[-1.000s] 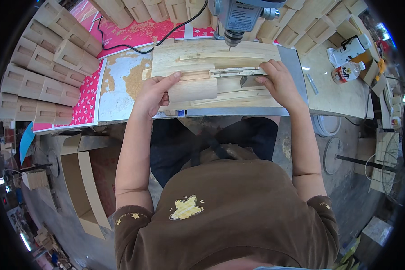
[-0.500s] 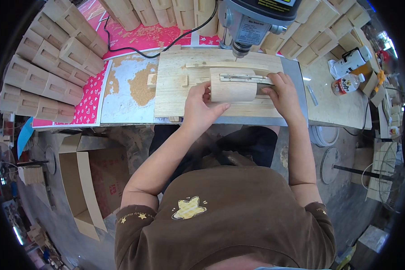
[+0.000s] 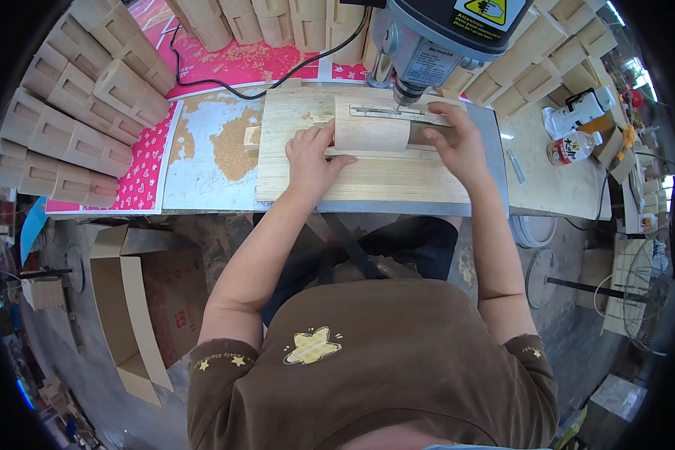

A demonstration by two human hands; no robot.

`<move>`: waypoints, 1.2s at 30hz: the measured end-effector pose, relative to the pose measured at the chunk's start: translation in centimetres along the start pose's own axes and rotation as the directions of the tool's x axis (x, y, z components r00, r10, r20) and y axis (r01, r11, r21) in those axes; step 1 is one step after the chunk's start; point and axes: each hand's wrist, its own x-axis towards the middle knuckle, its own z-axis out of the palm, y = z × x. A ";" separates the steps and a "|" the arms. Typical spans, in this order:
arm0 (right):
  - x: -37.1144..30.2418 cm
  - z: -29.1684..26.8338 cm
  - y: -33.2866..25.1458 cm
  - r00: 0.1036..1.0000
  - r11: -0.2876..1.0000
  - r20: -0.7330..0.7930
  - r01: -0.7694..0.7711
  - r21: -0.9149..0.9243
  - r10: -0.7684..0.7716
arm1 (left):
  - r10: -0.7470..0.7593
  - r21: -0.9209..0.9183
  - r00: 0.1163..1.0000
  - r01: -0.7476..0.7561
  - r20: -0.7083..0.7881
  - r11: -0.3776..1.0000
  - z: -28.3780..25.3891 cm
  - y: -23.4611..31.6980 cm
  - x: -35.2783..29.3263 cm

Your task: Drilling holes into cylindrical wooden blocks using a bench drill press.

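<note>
A pale round wooden block (image 3: pixel 367 133) lies on its side on a flat wooden board, under the drill press (image 3: pixel 435 52). Along its top runs a narrow slotted strip (image 3: pixel 386 113), with the drill chuck (image 3: pixel 407 93) just above it. My left hand (image 3: pixel 311 159) holds the block's left end, fingertips behind the end face and thumb stretched along the front. At the other end, my right hand (image 3: pixel 457 141) has its index finger and thumb around the strip's right end and a dark rounded piece (image 3: pixel 420 137) that sticks out of the block.
Stacks of slotted wooden blocks (image 3: pixel 75 105) stand at the left, with more at the back and right. Sawdust (image 3: pixel 236 146) covers part of the tabletop. A black cable (image 3: pixel 277 84) runs behind the board. A bottle (image 3: pixel 574 148) stands at the right; an open cardboard box (image 3: pixel 139 315) is on the floor.
Both hands have shifted the block away from me and slightly left, bringing its strip under the drill chuck. My right index finger has lifted and spread from the thumb.
</note>
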 end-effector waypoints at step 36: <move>0.1 -2.8 -3.3 0.821 0.949 -0.479 0.301 -0.098 -0.310 | 0.035 -0.006 0.999 -0.035 0.012 0.999 0.6 -0.7 0.3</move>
